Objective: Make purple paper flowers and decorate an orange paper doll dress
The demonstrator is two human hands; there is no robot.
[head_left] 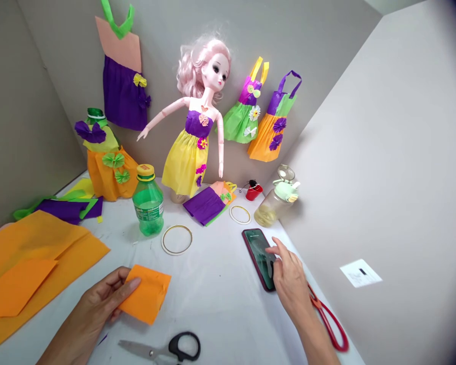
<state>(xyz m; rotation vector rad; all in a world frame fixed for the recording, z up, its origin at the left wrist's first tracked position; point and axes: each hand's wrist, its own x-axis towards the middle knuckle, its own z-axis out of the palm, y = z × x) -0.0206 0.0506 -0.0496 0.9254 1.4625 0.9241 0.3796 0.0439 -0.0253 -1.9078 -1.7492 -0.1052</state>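
Here, phone screen (257, 248) and bottle label (149, 212) look unreadable

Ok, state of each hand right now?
Left hand: closed, holding the orange square.
Right hand: open, loosely bent over the phone; contact unclear.

Orange square (148, 295) is showing matt, fabric-like finish. Phone (259, 257) is presenting glossy, smooth screen. Black-handled scissors (151, 352) are showing smooth metal blades. Green bottle (149, 202) is looking like glossy, translucent plastic.
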